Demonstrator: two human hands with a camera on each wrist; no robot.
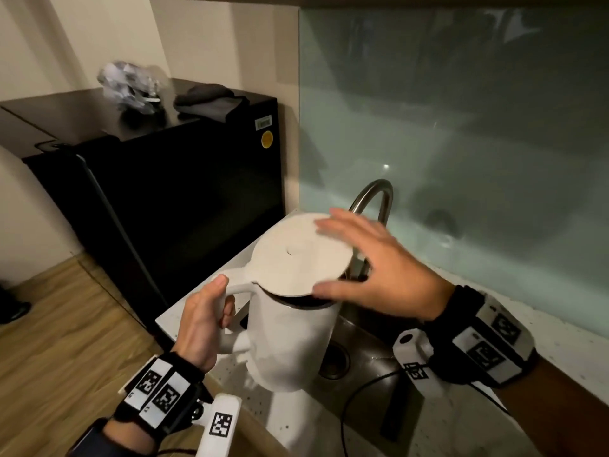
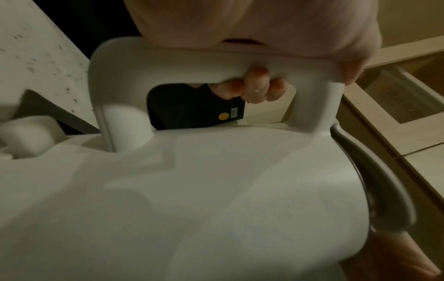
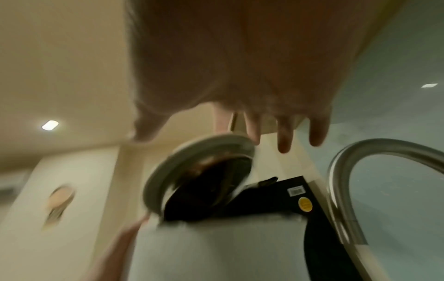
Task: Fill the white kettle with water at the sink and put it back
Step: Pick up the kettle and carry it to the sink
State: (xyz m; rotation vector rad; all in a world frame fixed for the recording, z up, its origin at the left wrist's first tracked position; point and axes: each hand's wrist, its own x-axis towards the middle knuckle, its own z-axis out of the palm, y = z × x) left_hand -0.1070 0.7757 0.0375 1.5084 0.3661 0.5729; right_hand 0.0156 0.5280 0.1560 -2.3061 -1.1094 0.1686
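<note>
The white kettle [image 1: 290,341] hangs tilted over the left edge of the steel sink [image 1: 365,338]. My left hand [image 1: 214,308] grips its handle [image 1: 237,288], and the fingers [image 2: 252,89] curl round the handle [image 2: 192,62] above the kettle body [image 2: 192,199]. The round lid [image 1: 296,255] stands partly raised, leaving a dark gap at the rim. My right hand [image 1: 372,268] is spread over the lid's right edge with straight fingers. In the right wrist view the fingertips [image 3: 283,140] hover by the tilted lid [image 3: 199,171]. The curved faucet [image 1: 379,196] rises just behind.
A black mini fridge [image 1: 184,179] stands left of the counter, with a dark cloth [image 1: 211,100] and crumpled plastic [image 1: 128,84] on top. A glass backsplash [image 1: 461,127] backs the speckled countertop [image 1: 560,341]. A black cable [image 1: 356,397] crosses the sink's front. Wooden floor [image 1: 66,341] lies at left.
</note>
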